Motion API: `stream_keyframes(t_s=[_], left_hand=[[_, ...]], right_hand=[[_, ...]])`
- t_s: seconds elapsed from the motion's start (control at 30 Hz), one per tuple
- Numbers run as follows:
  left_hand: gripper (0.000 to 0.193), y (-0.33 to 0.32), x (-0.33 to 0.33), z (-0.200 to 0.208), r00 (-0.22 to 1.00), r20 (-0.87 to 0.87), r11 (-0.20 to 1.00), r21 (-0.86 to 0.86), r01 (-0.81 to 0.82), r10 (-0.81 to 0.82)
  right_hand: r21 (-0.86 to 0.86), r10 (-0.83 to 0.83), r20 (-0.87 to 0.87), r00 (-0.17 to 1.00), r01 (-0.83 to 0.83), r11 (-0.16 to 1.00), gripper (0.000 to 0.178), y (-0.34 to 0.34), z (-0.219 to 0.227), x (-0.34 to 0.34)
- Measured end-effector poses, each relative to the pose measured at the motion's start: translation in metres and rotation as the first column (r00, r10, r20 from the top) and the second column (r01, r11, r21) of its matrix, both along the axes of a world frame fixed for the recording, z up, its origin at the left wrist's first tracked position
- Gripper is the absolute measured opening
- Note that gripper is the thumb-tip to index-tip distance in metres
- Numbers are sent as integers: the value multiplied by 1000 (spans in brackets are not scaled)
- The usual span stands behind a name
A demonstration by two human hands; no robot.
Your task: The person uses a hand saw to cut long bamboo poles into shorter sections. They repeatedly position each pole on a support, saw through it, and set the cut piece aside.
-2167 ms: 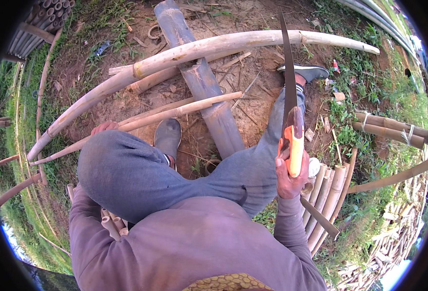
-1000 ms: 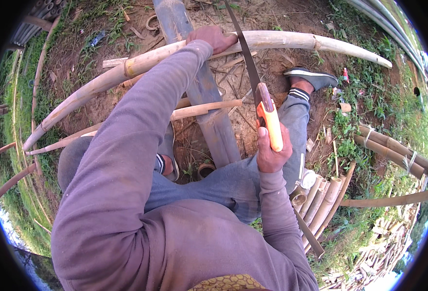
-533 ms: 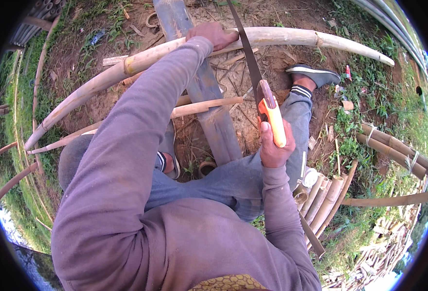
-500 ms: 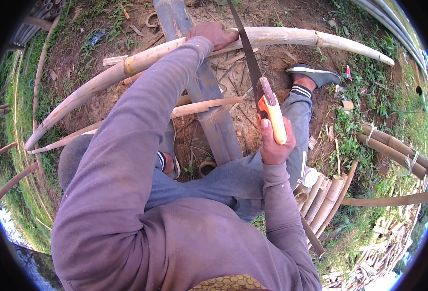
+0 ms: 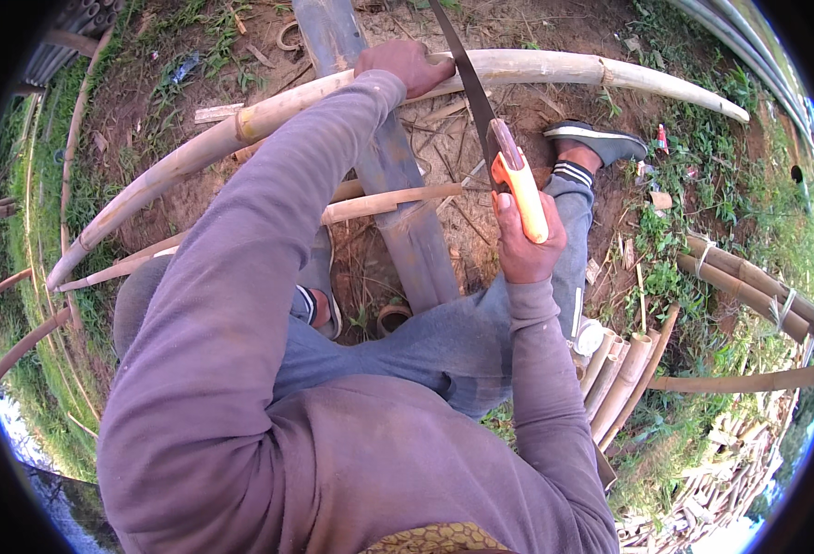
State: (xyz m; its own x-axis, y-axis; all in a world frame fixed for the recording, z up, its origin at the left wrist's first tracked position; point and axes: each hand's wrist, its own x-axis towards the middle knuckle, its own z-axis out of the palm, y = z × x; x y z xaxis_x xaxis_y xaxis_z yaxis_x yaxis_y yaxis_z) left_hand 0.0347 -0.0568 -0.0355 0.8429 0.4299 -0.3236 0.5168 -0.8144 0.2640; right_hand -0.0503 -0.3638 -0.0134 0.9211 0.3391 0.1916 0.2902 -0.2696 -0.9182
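Closest to me, the right hand (image 5: pixel 531 242) wraps its fingers around the orange handle of the saw (image 5: pixel 475 92), the thumb laid along the grip's near side. Since half a second ago I note that this hand and the handle have travelled forward, away from the torso, while the left hand (image 5: pixel 402 66) and the bamboo pole (image 5: pixel 541 66) have held their places. I take this as a push of the blade across a steadied pole, one stroke of the cutting in hand.

Beyond the right fingers, the blade runs forward and slightly leftward, crossing the pole just to the right of the left hand. The left fingers are folded down over the pole, pressing on it; the thumb side points at the blade, though from overhead I cannot tell whether the two touch. The pole passes beneath the left palm and extends to either side of it, curved by the lens.

On the near side of the left fingers, a dark beam (image 5: pixel 416 254) slopes toward the legs, with a split bamboo strip (image 5: pixel 384 201) across it. To the right of the right fingers I see a shoe (image 5: pixel 601 142) and, farther off, tied bamboo poles (image 5: pixel 748 282). Farthest, beyond and left of the left fingers, stands a bamboo stack (image 5: pixel 79 23).
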Motion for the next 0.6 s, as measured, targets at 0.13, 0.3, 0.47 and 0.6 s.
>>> stream_keyframes(t_s=[0.13,0.3,0.47,0.6], left_hand=[[80,1,-5,8,1000,-25,1000,-20,-9,9],[80,4,-1,-8,1000,-5,1000,-15,-7,7],[78,21,-20,-5,966,254,995,-77,68,-46],[87,76,-103,0,791,540,956,202,212,-289]], right_hand=[[-48,-23,-116,993,17,999,18,-56,0,-39],[-41,-1,-97,995,-3,999,21,-46,-10,-32],[56,37,130,991,-45,997,15,21,-16,14],[64,1,-21,1000,0,998,27,10,-25,13]])
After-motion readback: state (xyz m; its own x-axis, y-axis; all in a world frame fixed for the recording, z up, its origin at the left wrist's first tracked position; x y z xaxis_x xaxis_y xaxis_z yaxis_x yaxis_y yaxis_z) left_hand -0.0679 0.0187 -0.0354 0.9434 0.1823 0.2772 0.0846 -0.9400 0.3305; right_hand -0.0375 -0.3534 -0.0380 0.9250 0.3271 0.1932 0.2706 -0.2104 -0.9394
